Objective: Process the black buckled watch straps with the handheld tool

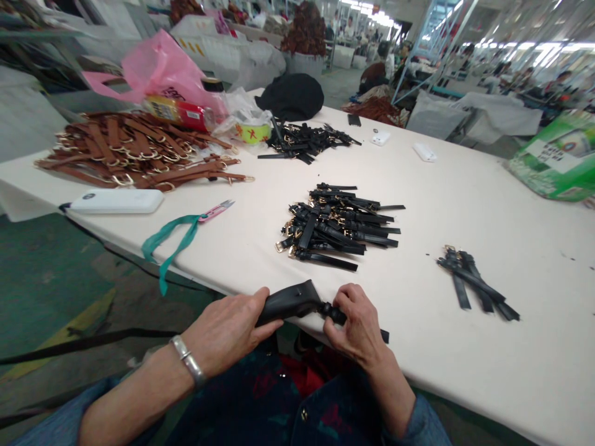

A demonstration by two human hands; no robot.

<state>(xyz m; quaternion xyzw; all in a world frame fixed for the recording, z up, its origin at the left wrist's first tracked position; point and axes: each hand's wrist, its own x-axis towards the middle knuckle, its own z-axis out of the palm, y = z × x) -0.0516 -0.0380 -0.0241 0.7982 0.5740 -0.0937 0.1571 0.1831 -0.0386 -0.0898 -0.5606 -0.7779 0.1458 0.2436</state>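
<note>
At the near edge of the white table (465, 210), my left hand (227, 331) grips a wide black leather strap piece (288, 302). My right hand (356, 319) pinches its narrower, bunched end (334, 314), and a thin black tail sticks out beyond those fingers. A silver bangle (187, 359) circles my left wrist. The nearest heap of black watch straps with gold buckles (339, 226) lies just ahead of my hands. A smaller bundle of black straps (471, 282) lies to the right.
Brown straps with gold buckles (134, 152) and more black straps (302, 141) lie farther along the table. A white power bank (116, 201), pink-handled snips (216, 210) and a green ribbon (170, 244) sit left. A green sack (555, 158) sits far right. Co-workers (525, 80) sit beyond.
</note>
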